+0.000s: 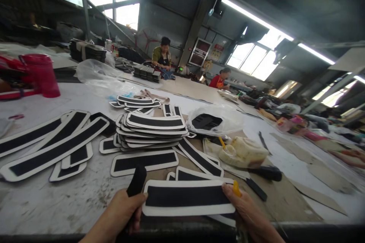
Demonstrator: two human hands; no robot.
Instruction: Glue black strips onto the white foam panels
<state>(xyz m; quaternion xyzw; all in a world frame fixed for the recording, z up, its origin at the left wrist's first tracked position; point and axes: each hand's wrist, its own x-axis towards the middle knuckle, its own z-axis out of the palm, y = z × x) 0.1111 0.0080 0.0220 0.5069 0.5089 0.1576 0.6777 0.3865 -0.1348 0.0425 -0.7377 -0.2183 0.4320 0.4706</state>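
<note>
On table: plastic bag (pixel 228 121) holds black pieces; hands grasp strip (pixel 186 197); left also black tool (pixel 136 182).

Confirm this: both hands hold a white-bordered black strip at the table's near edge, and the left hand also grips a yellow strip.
Wrong colour. In the head view the left hand grips a black strip, not yellow; both hands, right hand included, do hold the white-bordered black strip.

Left hand (pixel 122 212): grips a black strip (pixel 136 182), thumb on the white-edged black rectangular patch (pixel 188 197).
Right hand (pixel 248 212): holds the patch's right end.
</note>
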